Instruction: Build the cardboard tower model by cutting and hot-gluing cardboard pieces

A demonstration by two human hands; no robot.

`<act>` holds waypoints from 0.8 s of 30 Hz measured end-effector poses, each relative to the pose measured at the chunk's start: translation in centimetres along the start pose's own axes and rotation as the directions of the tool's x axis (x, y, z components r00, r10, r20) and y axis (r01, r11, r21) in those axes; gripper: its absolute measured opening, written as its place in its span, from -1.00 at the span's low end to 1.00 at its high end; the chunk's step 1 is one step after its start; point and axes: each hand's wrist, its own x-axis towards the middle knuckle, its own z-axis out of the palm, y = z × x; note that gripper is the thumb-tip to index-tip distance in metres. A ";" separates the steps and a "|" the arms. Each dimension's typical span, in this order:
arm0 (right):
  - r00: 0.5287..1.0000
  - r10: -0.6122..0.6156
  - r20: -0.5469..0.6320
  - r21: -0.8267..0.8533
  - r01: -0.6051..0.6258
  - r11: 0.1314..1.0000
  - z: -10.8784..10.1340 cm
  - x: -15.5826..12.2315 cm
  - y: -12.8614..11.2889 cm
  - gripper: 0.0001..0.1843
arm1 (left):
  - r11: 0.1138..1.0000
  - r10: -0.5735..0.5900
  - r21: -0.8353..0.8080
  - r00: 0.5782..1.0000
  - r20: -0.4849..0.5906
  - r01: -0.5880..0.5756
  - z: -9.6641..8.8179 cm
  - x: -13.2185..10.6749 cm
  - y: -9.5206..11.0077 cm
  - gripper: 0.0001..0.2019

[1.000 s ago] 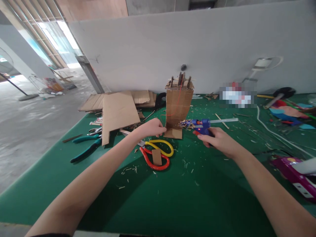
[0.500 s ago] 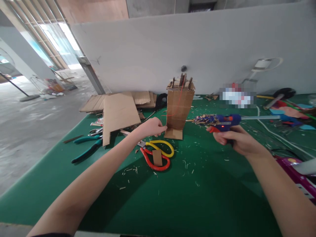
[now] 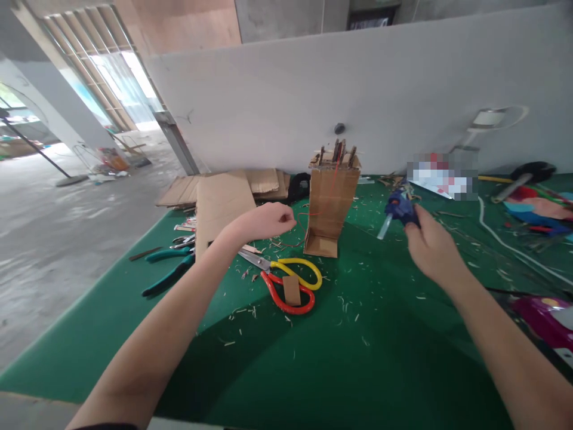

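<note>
My left hand [image 3: 273, 220] is closed, thumb and fingers drawn together, just left of the upright cardboard tower [image 3: 333, 194]. Whatever may be between its fingertips is hidden; a thin red wire [image 3: 308, 214] loops close by. Brown upright strips rise from the tower's top, and a cardboard flap lies at its foot. On the right, my right hand [image 3: 430, 242] grips a blue hot glue gun [image 3: 400, 208], with its clear glue stick [image 3: 384, 227] pointing toward me and its nozzle turned away. Scissors with red and yellow handles [image 3: 298, 310] lie below my left hand, a small cardboard piece [image 3: 292, 291] on them.
Green-handled pliers [image 3: 168, 279] and stacked cardboard sheets [image 3: 224, 194] lie at the left. Scraps are scattered over the green tabletop [image 3: 349, 376]. A white cable [image 3: 496, 236], coloured pieces [image 3: 541, 209] and a magenta object [image 3: 541, 319] are at the right. A wall panel [image 3: 268, 107] stands behind.
My right hand has swung the glue gun away from the tower, its nozzle now pointing to the back. My left hand has come off the tower's lower edge, up and slightly left.
</note>
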 end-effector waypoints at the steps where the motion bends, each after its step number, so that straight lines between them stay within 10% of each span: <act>1: 0.998 -0.057 0.005 -0.104 0.057 0.993 0.6 0.0 0.3 -0.40 | 1.000 0.029 -0.008 0.999 0.029 -0.029 -0.6 -0.5 0.4 -0.74; 9: 0.996 -0.089 0.021 -0.395 0.090 0.914 2.3 0.0 3.8 -0.37 | 0.975 -0.009 0.201 0.896 0.444 -0.090 0.9 -2.3 4.2 -0.65; 16: 0.997 0.049 -0.052 -0.244 -0.060 0.968 2.6 0.2 3.8 -0.27 | 0.969 0.033 0.209 0.907 0.420 -0.132 3.7 -2.0 5.0 -0.73; 24: 0.907 0.324 -0.268 0.189 -0.280 0.941 0.7 0.0 1.1 -0.41 | 0.974 0.220 -0.130 0.908 0.356 -0.185 1.3 -2.0 4.8 -0.81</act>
